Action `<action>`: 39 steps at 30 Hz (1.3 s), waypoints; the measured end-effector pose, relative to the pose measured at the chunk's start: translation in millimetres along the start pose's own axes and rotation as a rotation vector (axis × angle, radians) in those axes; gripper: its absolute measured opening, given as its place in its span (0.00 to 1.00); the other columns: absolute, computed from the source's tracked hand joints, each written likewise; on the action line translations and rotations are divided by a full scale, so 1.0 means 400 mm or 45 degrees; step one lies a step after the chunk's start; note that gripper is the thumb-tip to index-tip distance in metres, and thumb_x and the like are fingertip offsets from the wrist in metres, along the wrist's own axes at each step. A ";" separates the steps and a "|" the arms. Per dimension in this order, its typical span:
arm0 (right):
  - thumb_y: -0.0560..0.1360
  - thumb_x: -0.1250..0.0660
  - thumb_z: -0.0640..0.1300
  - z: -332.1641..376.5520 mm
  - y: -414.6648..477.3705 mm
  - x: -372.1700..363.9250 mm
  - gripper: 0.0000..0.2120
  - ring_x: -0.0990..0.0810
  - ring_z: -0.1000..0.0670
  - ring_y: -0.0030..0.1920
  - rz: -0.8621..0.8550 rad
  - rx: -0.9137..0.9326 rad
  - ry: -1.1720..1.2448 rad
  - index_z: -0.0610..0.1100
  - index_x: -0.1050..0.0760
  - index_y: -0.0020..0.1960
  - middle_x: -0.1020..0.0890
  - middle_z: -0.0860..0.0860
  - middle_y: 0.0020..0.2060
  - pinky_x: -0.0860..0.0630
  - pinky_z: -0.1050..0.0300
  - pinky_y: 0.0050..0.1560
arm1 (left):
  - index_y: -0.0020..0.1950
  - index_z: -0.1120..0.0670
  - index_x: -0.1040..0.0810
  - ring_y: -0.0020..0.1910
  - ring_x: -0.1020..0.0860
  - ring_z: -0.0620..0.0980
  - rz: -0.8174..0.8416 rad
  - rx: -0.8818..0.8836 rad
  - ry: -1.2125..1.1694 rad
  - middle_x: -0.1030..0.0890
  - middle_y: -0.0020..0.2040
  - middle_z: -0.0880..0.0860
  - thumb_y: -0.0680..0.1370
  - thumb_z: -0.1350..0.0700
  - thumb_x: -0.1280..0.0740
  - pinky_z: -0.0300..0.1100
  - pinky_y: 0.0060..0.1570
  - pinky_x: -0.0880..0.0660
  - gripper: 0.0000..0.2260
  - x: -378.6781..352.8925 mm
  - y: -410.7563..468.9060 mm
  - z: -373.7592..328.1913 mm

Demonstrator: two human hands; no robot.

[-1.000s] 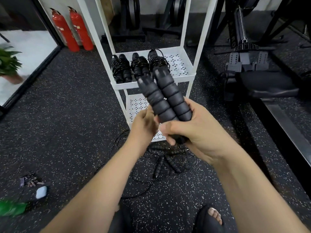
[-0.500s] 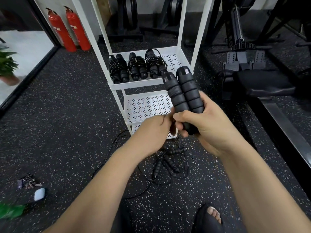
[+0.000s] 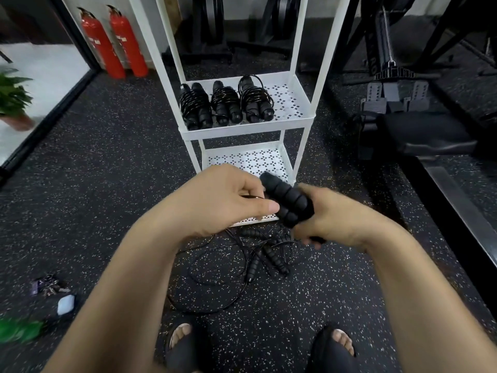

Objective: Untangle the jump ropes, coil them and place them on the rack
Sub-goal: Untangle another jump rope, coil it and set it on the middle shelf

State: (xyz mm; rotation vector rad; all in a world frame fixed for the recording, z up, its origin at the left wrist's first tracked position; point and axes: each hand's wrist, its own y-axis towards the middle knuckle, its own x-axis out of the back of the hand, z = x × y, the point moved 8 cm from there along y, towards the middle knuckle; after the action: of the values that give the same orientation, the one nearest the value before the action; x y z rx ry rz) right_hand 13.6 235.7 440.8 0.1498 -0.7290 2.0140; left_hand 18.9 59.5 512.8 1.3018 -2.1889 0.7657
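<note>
Head view, right hand [image 3: 341, 216] wrapped tightly round ribbed black jump rope handles [image 3: 289, 201], left hand [image 3: 223, 197] pinching the thin cord [image 3: 250, 196] just beside them, three coiled ropes [image 3: 226, 106] on the white rack [image 3: 247, 131], upper shelf, tangled ropes [image 3: 258, 254] on the speckled floor [image 3: 107, 184] below the hands.

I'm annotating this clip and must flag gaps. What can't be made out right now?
All head view.
- Held handles: lower ends and their cord hidden inside the right hand.
- Left hand: whatever it pinches is covered by its own fingers.
- Floor tangle: rope count unclear; hands cover its top, cords too thin.
- Rack lower shelves: largely hidden by both hands.
- Small items at lower left: blurred.
</note>
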 end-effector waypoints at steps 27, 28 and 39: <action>0.71 0.18 0.32 0.067 -0.040 0.087 0.29 0.18 0.43 0.34 -0.542 0.275 0.613 0.44 0.33 0.60 0.13 0.37 0.46 0.23 0.48 0.33 | 0.49 0.48 0.20 0.30 0.34 0.45 -0.099 0.087 -0.209 0.30 0.31 0.42 0.88 0.44 0.41 0.44 0.35 0.35 0.15 -0.090 0.080 0.055; 0.70 0.18 0.34 0.054 -0.034 0.088 0.30 0.17 0.43 0.34 -0.580 0.252 0.558 0.47 0.34 0.60 0.13 0.39 0.45 0.23 0.48 0.34 | 0.48 0.46 0.20 0.31 0.32 0.45 -0.089 0.095 -0.089 0.28 0.32 0.42 0.88 0.43 0.41 0.44 0.35 0.34 0.15 -0.095 0.080 0.055; 0.69 0.18 0.40 -0.016 0.015 0.061 0.29 0.12 0.41 0.37 -0.476 -0.041 -0.038 0.52 0.34 0.58 0.14 0.43 0.47 0.17 0.44 0.33 | 0.42 0.48 0.16 0.25 0.36 0.46 -0.075 -0.011 -0.042 0.32 0.26 0.45 0.84 0.41 0.34 0.41 0.29 0.37 0.17 -0.062 0.054 0.019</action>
State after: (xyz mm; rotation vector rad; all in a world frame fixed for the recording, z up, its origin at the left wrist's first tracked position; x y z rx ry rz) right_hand -3.1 255.3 442.3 0.2771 -0.6947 1.6462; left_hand 9.3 78.4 486.5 1.3778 -2.1665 0.7166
